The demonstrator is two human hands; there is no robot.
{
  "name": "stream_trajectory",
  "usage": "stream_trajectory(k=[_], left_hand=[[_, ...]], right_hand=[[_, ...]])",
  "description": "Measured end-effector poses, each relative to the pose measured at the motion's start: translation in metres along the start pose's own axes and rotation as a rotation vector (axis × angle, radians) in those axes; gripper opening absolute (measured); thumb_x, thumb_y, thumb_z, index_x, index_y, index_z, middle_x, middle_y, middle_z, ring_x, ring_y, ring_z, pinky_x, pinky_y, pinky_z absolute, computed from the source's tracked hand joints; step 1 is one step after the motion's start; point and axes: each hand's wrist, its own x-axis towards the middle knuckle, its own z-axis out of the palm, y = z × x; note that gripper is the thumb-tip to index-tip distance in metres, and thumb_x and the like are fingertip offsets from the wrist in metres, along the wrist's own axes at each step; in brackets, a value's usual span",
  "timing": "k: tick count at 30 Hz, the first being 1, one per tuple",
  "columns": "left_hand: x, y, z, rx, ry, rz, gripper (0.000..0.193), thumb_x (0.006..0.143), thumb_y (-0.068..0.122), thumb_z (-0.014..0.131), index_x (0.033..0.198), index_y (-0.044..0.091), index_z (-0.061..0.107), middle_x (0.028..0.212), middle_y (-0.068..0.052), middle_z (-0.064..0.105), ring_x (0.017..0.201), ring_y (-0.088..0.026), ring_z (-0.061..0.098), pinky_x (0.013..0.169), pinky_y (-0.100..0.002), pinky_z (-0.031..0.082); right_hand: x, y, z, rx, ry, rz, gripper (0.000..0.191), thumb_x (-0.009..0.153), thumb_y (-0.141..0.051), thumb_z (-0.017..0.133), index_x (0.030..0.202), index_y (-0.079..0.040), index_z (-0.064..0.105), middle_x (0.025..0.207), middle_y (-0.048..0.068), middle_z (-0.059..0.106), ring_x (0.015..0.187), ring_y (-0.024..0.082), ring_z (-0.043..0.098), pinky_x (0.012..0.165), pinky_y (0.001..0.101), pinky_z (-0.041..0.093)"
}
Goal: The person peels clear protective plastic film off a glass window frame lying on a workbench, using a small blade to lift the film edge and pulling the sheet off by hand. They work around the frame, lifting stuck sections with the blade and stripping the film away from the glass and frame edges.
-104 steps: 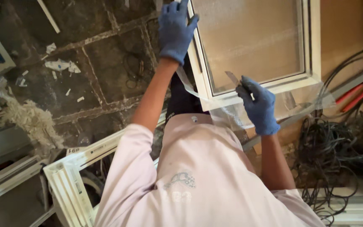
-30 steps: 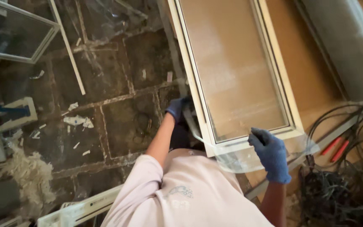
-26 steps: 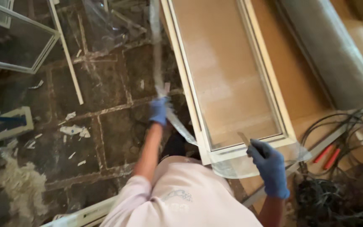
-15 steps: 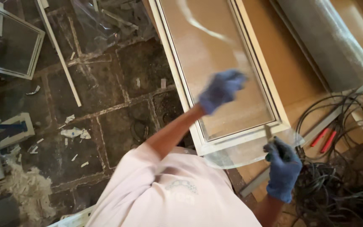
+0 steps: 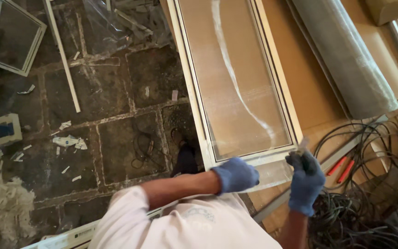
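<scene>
A white window-screen frame [image 5: 194,92] with taut mesh lies on a brown board [image 5: 318,106]. A thin cut strip of mesh [image 5: 236,83] lies curled along the screen. My left hand [image 5: 236,175], in a blue glove, has its fingers curled at the frame's near rail, on the left end of a loose mesh flap [image 5: 272,171] that overhangs it. My right hand [image 5: 306,180], also gloved, is at the near right corner, closed on a small blade tool [image 5: 300,148] that points up at the corner.
A grey mesh roll [image 5: 346,55] lies right of the frame. Tangled black cables [image 5: 369,203] and a red-handled tool [image 5: 342,168] sit at the right. On the stone floor are a glazed frame [image 5: 5,41], a white strip [image 5: 63,60], crumpled plastic [image 5: 125,23] and white debris [image 5: 5,203].
My left hand pulled a cut mesh strip up, swung it over the screen and let it go. The strip now lies on the mesh and the hand is back at the near rail.
</scene>
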Motion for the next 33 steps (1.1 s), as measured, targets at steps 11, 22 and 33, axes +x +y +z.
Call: stream_trajectory(k=[11, 22, 33], left_hand=[[-0.065, -0.134, 0.006, -0.807, 0.975, -1.012, 0.033, 0.089, 0.028, 0.076, 0.111, 0.004, 0.072, 0.093, -0.013, 0.072, 0.078, -0.024, 0.067, 0.072, -0.038, 0.054], [-0.118, -0.17, 0.011, -0.434, 0.672, -1.212, 0.059, 0.094, 0.059, 0.064, 0.073, 0.005, 0.077, 0.051, -0.015, 0.056, 0.045, -0.028, 0.054, 0.048, -0.052, 0.04], [-0.232, -0.246, -0.031, -0.159, 0.743, -1.584, 0.081, 0.077, 0.078, 0.068, 0.074, -0.002, 0.073, 0.075, -0.029, 0.069, 0.075, -0.048, 0.071, 0.065, -0.056, 0.054]], right_hand=[[0.181, 0.016, 0.104, -0.561, -0.057, -0.415, 0.02, 0.1, -0.02, 0.073, 0.1, 0.0, 0.073, 0.092, 0.022, 0.071, 0.083, 0.032, 0.069, 0.077, 0.0422, 0.052], [0.155, -0.033, 0.197, -0.664, -0.078, -0.194, 0.034, 0.102, -0.033, 0.059, 0.098, -0.001, 0.069, 0.095, 0.028, 0.069, 0.091, 0.047, 0.065, 0.076, 0.0539, 0.05], [0.13, -0.038, 0.329, -0.577, -0.056, -0.009, 0.034, 0.098, -0.031, 0.056, 0.095, 0.0, 0.069, 0.094, 0.027, 0.07, 0.09, 0.046, 0.066, 0.076, 0.0525, 0.05]])
